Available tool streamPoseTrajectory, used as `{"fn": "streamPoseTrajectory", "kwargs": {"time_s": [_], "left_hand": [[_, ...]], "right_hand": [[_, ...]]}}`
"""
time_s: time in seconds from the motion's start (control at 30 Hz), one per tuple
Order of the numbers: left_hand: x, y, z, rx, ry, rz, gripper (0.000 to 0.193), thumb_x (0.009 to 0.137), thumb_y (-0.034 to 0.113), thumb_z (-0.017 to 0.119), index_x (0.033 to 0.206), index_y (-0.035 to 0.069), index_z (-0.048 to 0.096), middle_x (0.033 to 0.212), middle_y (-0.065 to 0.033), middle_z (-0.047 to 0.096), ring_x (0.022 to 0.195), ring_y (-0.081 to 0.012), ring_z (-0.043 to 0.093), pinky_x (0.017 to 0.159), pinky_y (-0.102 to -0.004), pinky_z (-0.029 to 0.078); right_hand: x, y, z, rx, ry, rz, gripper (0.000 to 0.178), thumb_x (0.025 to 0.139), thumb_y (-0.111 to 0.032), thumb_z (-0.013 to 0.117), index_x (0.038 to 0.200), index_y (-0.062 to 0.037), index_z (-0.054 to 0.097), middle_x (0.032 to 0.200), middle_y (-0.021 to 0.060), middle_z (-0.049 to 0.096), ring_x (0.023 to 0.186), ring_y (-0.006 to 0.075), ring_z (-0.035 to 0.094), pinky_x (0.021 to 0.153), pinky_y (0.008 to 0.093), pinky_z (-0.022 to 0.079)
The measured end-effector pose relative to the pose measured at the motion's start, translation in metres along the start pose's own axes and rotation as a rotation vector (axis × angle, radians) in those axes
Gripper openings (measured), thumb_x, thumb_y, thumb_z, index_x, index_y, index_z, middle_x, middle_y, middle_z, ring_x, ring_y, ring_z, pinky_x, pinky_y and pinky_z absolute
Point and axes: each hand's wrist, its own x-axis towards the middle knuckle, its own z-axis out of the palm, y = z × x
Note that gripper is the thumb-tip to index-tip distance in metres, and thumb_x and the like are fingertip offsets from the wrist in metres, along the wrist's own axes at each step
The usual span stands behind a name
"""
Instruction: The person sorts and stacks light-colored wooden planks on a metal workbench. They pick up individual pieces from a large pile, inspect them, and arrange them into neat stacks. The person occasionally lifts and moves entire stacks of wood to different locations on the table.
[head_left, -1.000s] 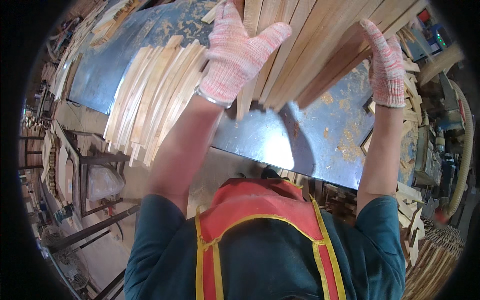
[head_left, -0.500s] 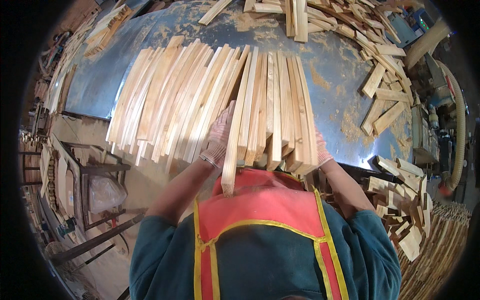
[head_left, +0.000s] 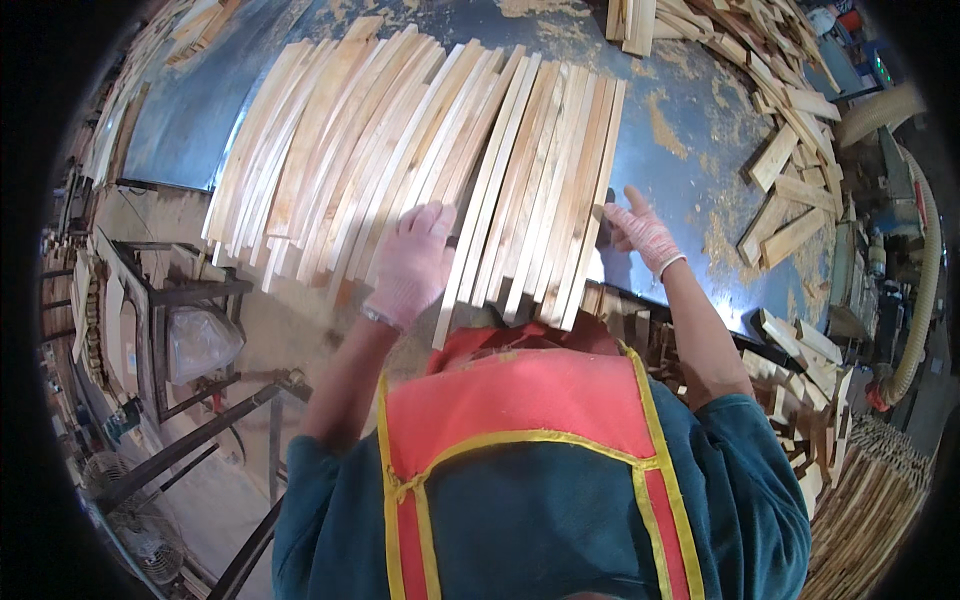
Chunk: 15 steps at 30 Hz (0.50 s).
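Long pale wooden strips lie side by side on a dark metal-topped table, their near ends uneven. A narrow dark gap splits a wide left group [head_left: 345, 150] from a smaller right group [head_left: 545, 170]. My left hand [head_left: 415, 262], in a pinkish-white glove, rests by the gap at the near ends of the left group, fingers laid over the wood and not gripping it. Beside the right group's outer edge is my right hand [head_left: 643, 232], in the same kind of glove. Its fingers are spread, and a fingertip is at or close to the outermost strip.
A jumbled heap of wood offcuts [head_left: 785, 210] covers the table's right side. Sawdust [head_left: 662, 125] lies over the metal tabletop [head_left: 690, 160]. At right hangs a ribbed hose [head_left: 922, 290]; more offcuts stand below it. A dark metal frame [head_left: 150, 340] holding a plastic bag [head_left: 200, 343] stands at left.
The right group's strips now lie flatter, their near ends lower and farther from my body. My right hand has come away from their side, fingers spread; my left hand has shifted onto the left group.
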Motion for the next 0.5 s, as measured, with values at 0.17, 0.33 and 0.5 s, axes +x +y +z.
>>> {"fn": "streamPoseTrajectory", "kwargs": {"time_s": [0.17,0.33,0.5], "left_hand": [[0.004,0.023,0.088,-0.579,0.171,-0.104,0.064,0.091,0.038,0.067,0.144,0.003,0.058,0.151,-0.0107,0.055,0.141,-0.0286,0.048,0.127,-0.0469,0.028],[0.059,0.126,0.043,-0.039,0.138,0.119,0.063,0.090,0.050,0.063,0.132,0.004,0.065,0.136,-0.0147,0.062,0.137,-0.0354,0.051,0.118,-0.0477,0.038],[0.079,0.174,0.076,-0.138,0.525,0.160,0.032,0.081,0.025,0.064,0.107,0.007,0.068,0.110,-0.0107,0.065,0.110,-0.0304,0.063,0.096,-0.0449,0.052]], "right_hand": [[-0.007,-0.072,0.049,-0.226,-0.379,0.068,0.141,0.082,-0.075,0.077,0.152,0.0255,0.007,0.113,0.0333,0.073,0.069,0.0205,0.069,0.069,0.0303,0.063],[-0.008,-0.030,0.048,0.029,-0.445,-0.049,0.079,0.094,-0.037,0.080,0.138,0.0123,0.036,0.080,0.0043,0.060,0.069,0.0119,0.054,0.061,0.0319,0.049],[-0.017,-0.024,-0.020,0.174,-0.383,0.068,0.055,0.100,-0.030,0.073,0.136,0.0007,0.046,0.092,0.0070,0.064,0.077,0.0163,0.064,0.058,0.0290,0.051]]}}
